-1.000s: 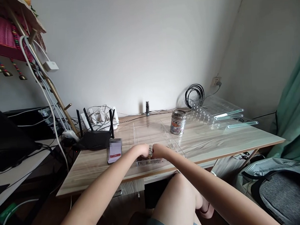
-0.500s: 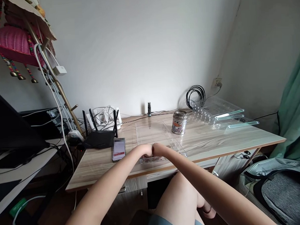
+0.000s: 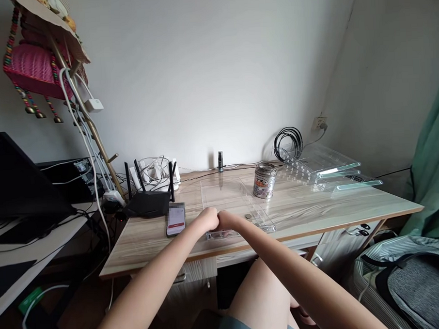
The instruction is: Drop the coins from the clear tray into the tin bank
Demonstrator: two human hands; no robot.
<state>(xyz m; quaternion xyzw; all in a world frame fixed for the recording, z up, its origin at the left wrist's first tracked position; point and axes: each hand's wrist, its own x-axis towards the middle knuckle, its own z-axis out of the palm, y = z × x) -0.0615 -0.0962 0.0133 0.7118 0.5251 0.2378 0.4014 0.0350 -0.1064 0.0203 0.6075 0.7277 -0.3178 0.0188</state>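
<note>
Close to the front of the desk, my left hand (image 3: 209, 218) and my right hand (image 3: 227, 219) meet knuckle to knuckle. Both are closed with the fingers curled downward, and whatever they may hold is hidden from me. Beneath them lies a clear acrylic tray (image 3: 269, 228) that looks like the stacked ones at the right. A small round coin-like disc (image 3: 248, 216) rests in the tray, just right of my right hand. Behind the tray's right side stands a printed metal tin (image 3: 264, 182) with a wire handle.
Left of the tray lie a phone (image 3: 176, 219) and a black router (image 3: 148, 203) with upright antennas. Several clear trays (image 3: 336, 171) are stacked at the right, by a coiled black cable (image 3: 288, 143). A small dark bottle (image 3: 220, 160) stands near the wall.
My two hands have shifted slightly left, still together, and the coin-like disc shows more fully. The whole view has moved a little; the tray, tin and phone stay in place.
</note>
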